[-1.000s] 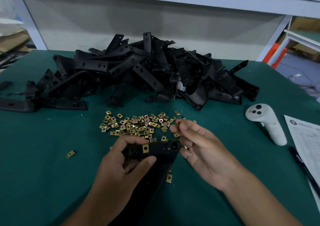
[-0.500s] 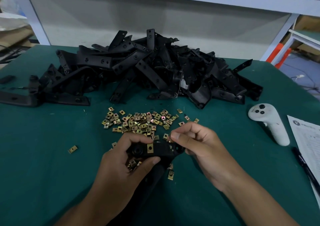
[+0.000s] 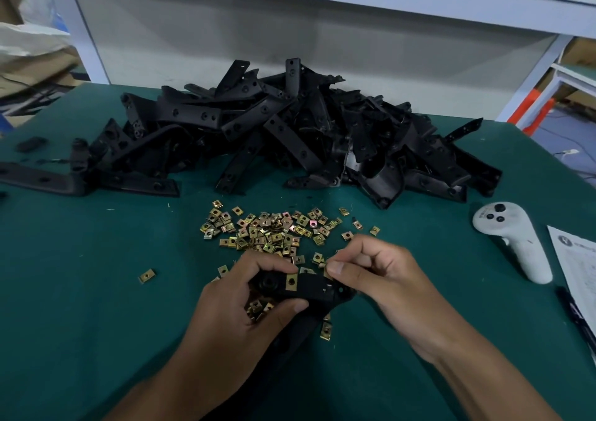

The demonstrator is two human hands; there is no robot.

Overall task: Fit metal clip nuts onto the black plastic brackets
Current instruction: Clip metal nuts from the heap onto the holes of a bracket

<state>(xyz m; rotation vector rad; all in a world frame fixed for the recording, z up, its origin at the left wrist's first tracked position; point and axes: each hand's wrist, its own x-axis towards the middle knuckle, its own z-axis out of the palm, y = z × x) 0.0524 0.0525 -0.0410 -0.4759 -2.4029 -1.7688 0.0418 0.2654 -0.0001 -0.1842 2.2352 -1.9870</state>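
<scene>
My left hand point(image 3: 232, 311) grips a black plastic bracket point(image 3: 311, 290) near the front of the green table, thumb below and fingers on top. One brass clip nut point(image 3: 291, 282) sits fitted on the bracket's upper edge. Several spare clip nuts point(image 3: 258, 307) lie cupped in my left palm. My right hand point(image 3: 383, 278) pinches a clip nut point(image 3: 326, 274) with thumb and forefinger at the bracket's right end; most of that nut is hidden by the fingers. A loose scatter of clip nuts point(image 3: 274, 230) lies just beyond my hands. A big heap of black brackets point(image 3: 290, 137) fills the back.
A white handheld controller point(image 3: 512, 240) lies at the right, with a printed sheet point(image 3: 577, 266) and a black pen point(image 3: 577, 314) beyond it. One stray clip nut point(image 3: 146, 275) sits at the left, another point(image 3: 325, 330) under the bracket. A grey panel backs the table point(image 3: 80, 324).
My right hand has come in from above the nut scatter and closed onto the right end of the bracket with a clip nut pinched. My left hand still holds the bracket.
</scene>
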